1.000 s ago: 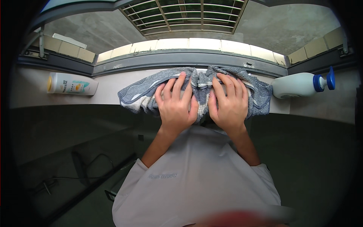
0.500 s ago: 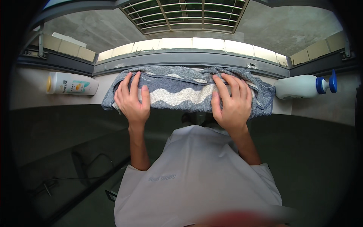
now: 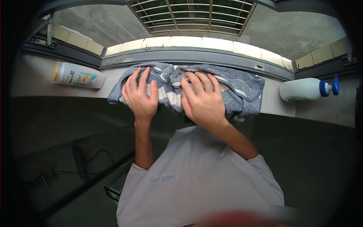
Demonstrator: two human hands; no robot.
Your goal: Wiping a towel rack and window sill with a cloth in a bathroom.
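A blue-grey towel (image 3: 247, 81) with wavy white bands lies folded along the window sill, bunched up between my hands. My left hand (image 3: 140, 96) rests on its left part, fingers bent forward over the cloth and thumb held apart. On the middle of the towel lies my right hand (image 3: 204, 98), its fingers spread and pressing down on the folds. Neither hand visibly pinches the cloth. The towel's right end lies loose beyond my right hand.
A white bottle with a yellow cap (image 3: 78, 75) lies on its side at the sill's left. At the right lies a white pump bottle with a blue top (image 3: 302, 89). The grey window frame (image 3: 151, 58) runs behind the towel, with a barred window (image 3: 193, 17) farther off.
My right hand has slid left toward my left hand, pushing the towel into folds in the middle. The towel's right end has drawn away from the pump bottle. The view has shifted slightly.
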